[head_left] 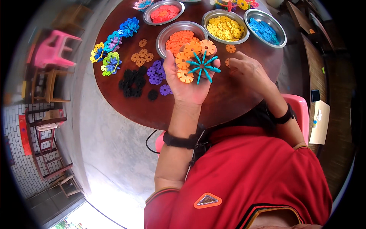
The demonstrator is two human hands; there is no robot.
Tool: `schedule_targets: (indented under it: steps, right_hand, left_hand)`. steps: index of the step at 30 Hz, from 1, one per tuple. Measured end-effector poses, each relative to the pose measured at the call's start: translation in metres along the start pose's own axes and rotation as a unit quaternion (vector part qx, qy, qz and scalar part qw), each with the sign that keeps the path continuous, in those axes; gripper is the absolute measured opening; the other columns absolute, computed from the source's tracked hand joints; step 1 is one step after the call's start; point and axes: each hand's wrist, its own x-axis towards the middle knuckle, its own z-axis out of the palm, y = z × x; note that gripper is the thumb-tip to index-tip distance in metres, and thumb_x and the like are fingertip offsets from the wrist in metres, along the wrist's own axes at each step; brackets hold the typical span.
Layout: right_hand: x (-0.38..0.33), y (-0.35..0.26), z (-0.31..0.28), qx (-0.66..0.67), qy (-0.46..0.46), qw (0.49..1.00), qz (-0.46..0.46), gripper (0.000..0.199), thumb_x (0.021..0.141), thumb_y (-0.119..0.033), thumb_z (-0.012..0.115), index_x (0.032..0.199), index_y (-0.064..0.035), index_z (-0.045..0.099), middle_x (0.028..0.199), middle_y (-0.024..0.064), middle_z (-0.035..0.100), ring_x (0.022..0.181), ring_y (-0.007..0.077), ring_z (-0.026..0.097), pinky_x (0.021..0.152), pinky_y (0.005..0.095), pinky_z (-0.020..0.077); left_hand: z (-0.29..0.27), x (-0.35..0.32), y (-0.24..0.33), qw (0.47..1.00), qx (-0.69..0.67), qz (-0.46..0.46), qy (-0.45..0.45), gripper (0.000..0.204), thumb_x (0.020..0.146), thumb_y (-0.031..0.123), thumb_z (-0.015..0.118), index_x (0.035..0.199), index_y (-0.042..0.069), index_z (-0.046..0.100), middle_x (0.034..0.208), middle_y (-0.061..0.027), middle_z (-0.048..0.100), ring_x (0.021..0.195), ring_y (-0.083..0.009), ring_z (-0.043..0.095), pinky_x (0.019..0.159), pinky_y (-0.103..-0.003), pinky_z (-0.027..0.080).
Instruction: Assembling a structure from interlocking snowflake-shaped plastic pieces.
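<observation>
My left hand is raised over the near part of the round table, palm up. Its fingers are closed around a partly built piece of plastic snowflake discs: a teal spoked centre with light orange discs curving along its left and top. To the right, my right hand is low at the tabletop with fingers bent together. A small orange snowflake disc shows at its fingertips, partly covered by them. One more orange disc lies just beyond that hand.
Metal bowls of orange, yellow, blue and red discs stand on the brown table. Loose black, purple and orange discs lie left, near finished flowers. A pink chair is behind me.
</observation>
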Motion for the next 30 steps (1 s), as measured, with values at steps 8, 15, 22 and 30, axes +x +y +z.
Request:
schedule_targets:
  steps: [8,15,22,30]
  right_hand:
    - [0.012,-0.051,-0.047,0.112,0.203,0.962,-0.143,0.011,0.077,-0.005,0.063,0.087,-0.0058,0.061,0.078,0.009,0.056,0.072,0.0262,0.059,0.062,0.0339,0.0452]
    - [0.026,-0.07,-0.029,0.11,0.202,0.961,-0.152,0.009,0.077,-0.009,0.063,0.084,-0.0056,0.058,0.077,0.0095,0.055,0.067,0.0273,0.059,0.059,0.0357,0.0463]
    - [0.027,-0.072,-0.021,0.103,0.189,0.965,-0.152,0.009,0.077,-0.008,0.061,0.083,-0.0053,0.055,0.076,0.0104,0.054,0.069,0.0289,0.058,0.06,0.0381,0.0467]
    - [0.022,-0.077,-0.02,0.079,0.168,0.973,-0.139,0.01,0.077,-0.007,0.061,0.084,-0.0054,0.055,0.077,0.0105,0.054,0.068,0.0296,0.058,0.06,0.0387,0.0473]
  left_hand:
    - [0.007,-0.002,-0.007,0.992,0.063,0.065,0.093,0.047,0.09,0.049,0.049,0.11,0.007,0.055,0.102,-0.0118,0.062,0.092,-0.0282,0.061,0.076,-0.044,0.052]
    - [0.009,-0.003,-0.011,0.987,0.083,0.11,0.078,0.032,0.091,0.036,0.053,0.108,0.009,0.055,0.103,-0.0075,0.062,0.096,-0.021,0.06,0.084,-0.037,0.049]
    - [0.011,-0.004,-0.014,0.982,0.129,0.122,0.069,0.024,0.09,0.029,0.054,0.103,0.009,0.053,0.099,-0.0044,0.06,0.094,-0.0167,0.058,0.085,-0.032,0.046]
    - [-0.002,0.002,-0.014,0.971,0.148,0.16,0.101,0.034,0.091,0.034,0.049,0.11,0.006,0.056,0.105,-0.0085,0.063,0.098,-0.021,0.06,0.088,-0.036,0.046]
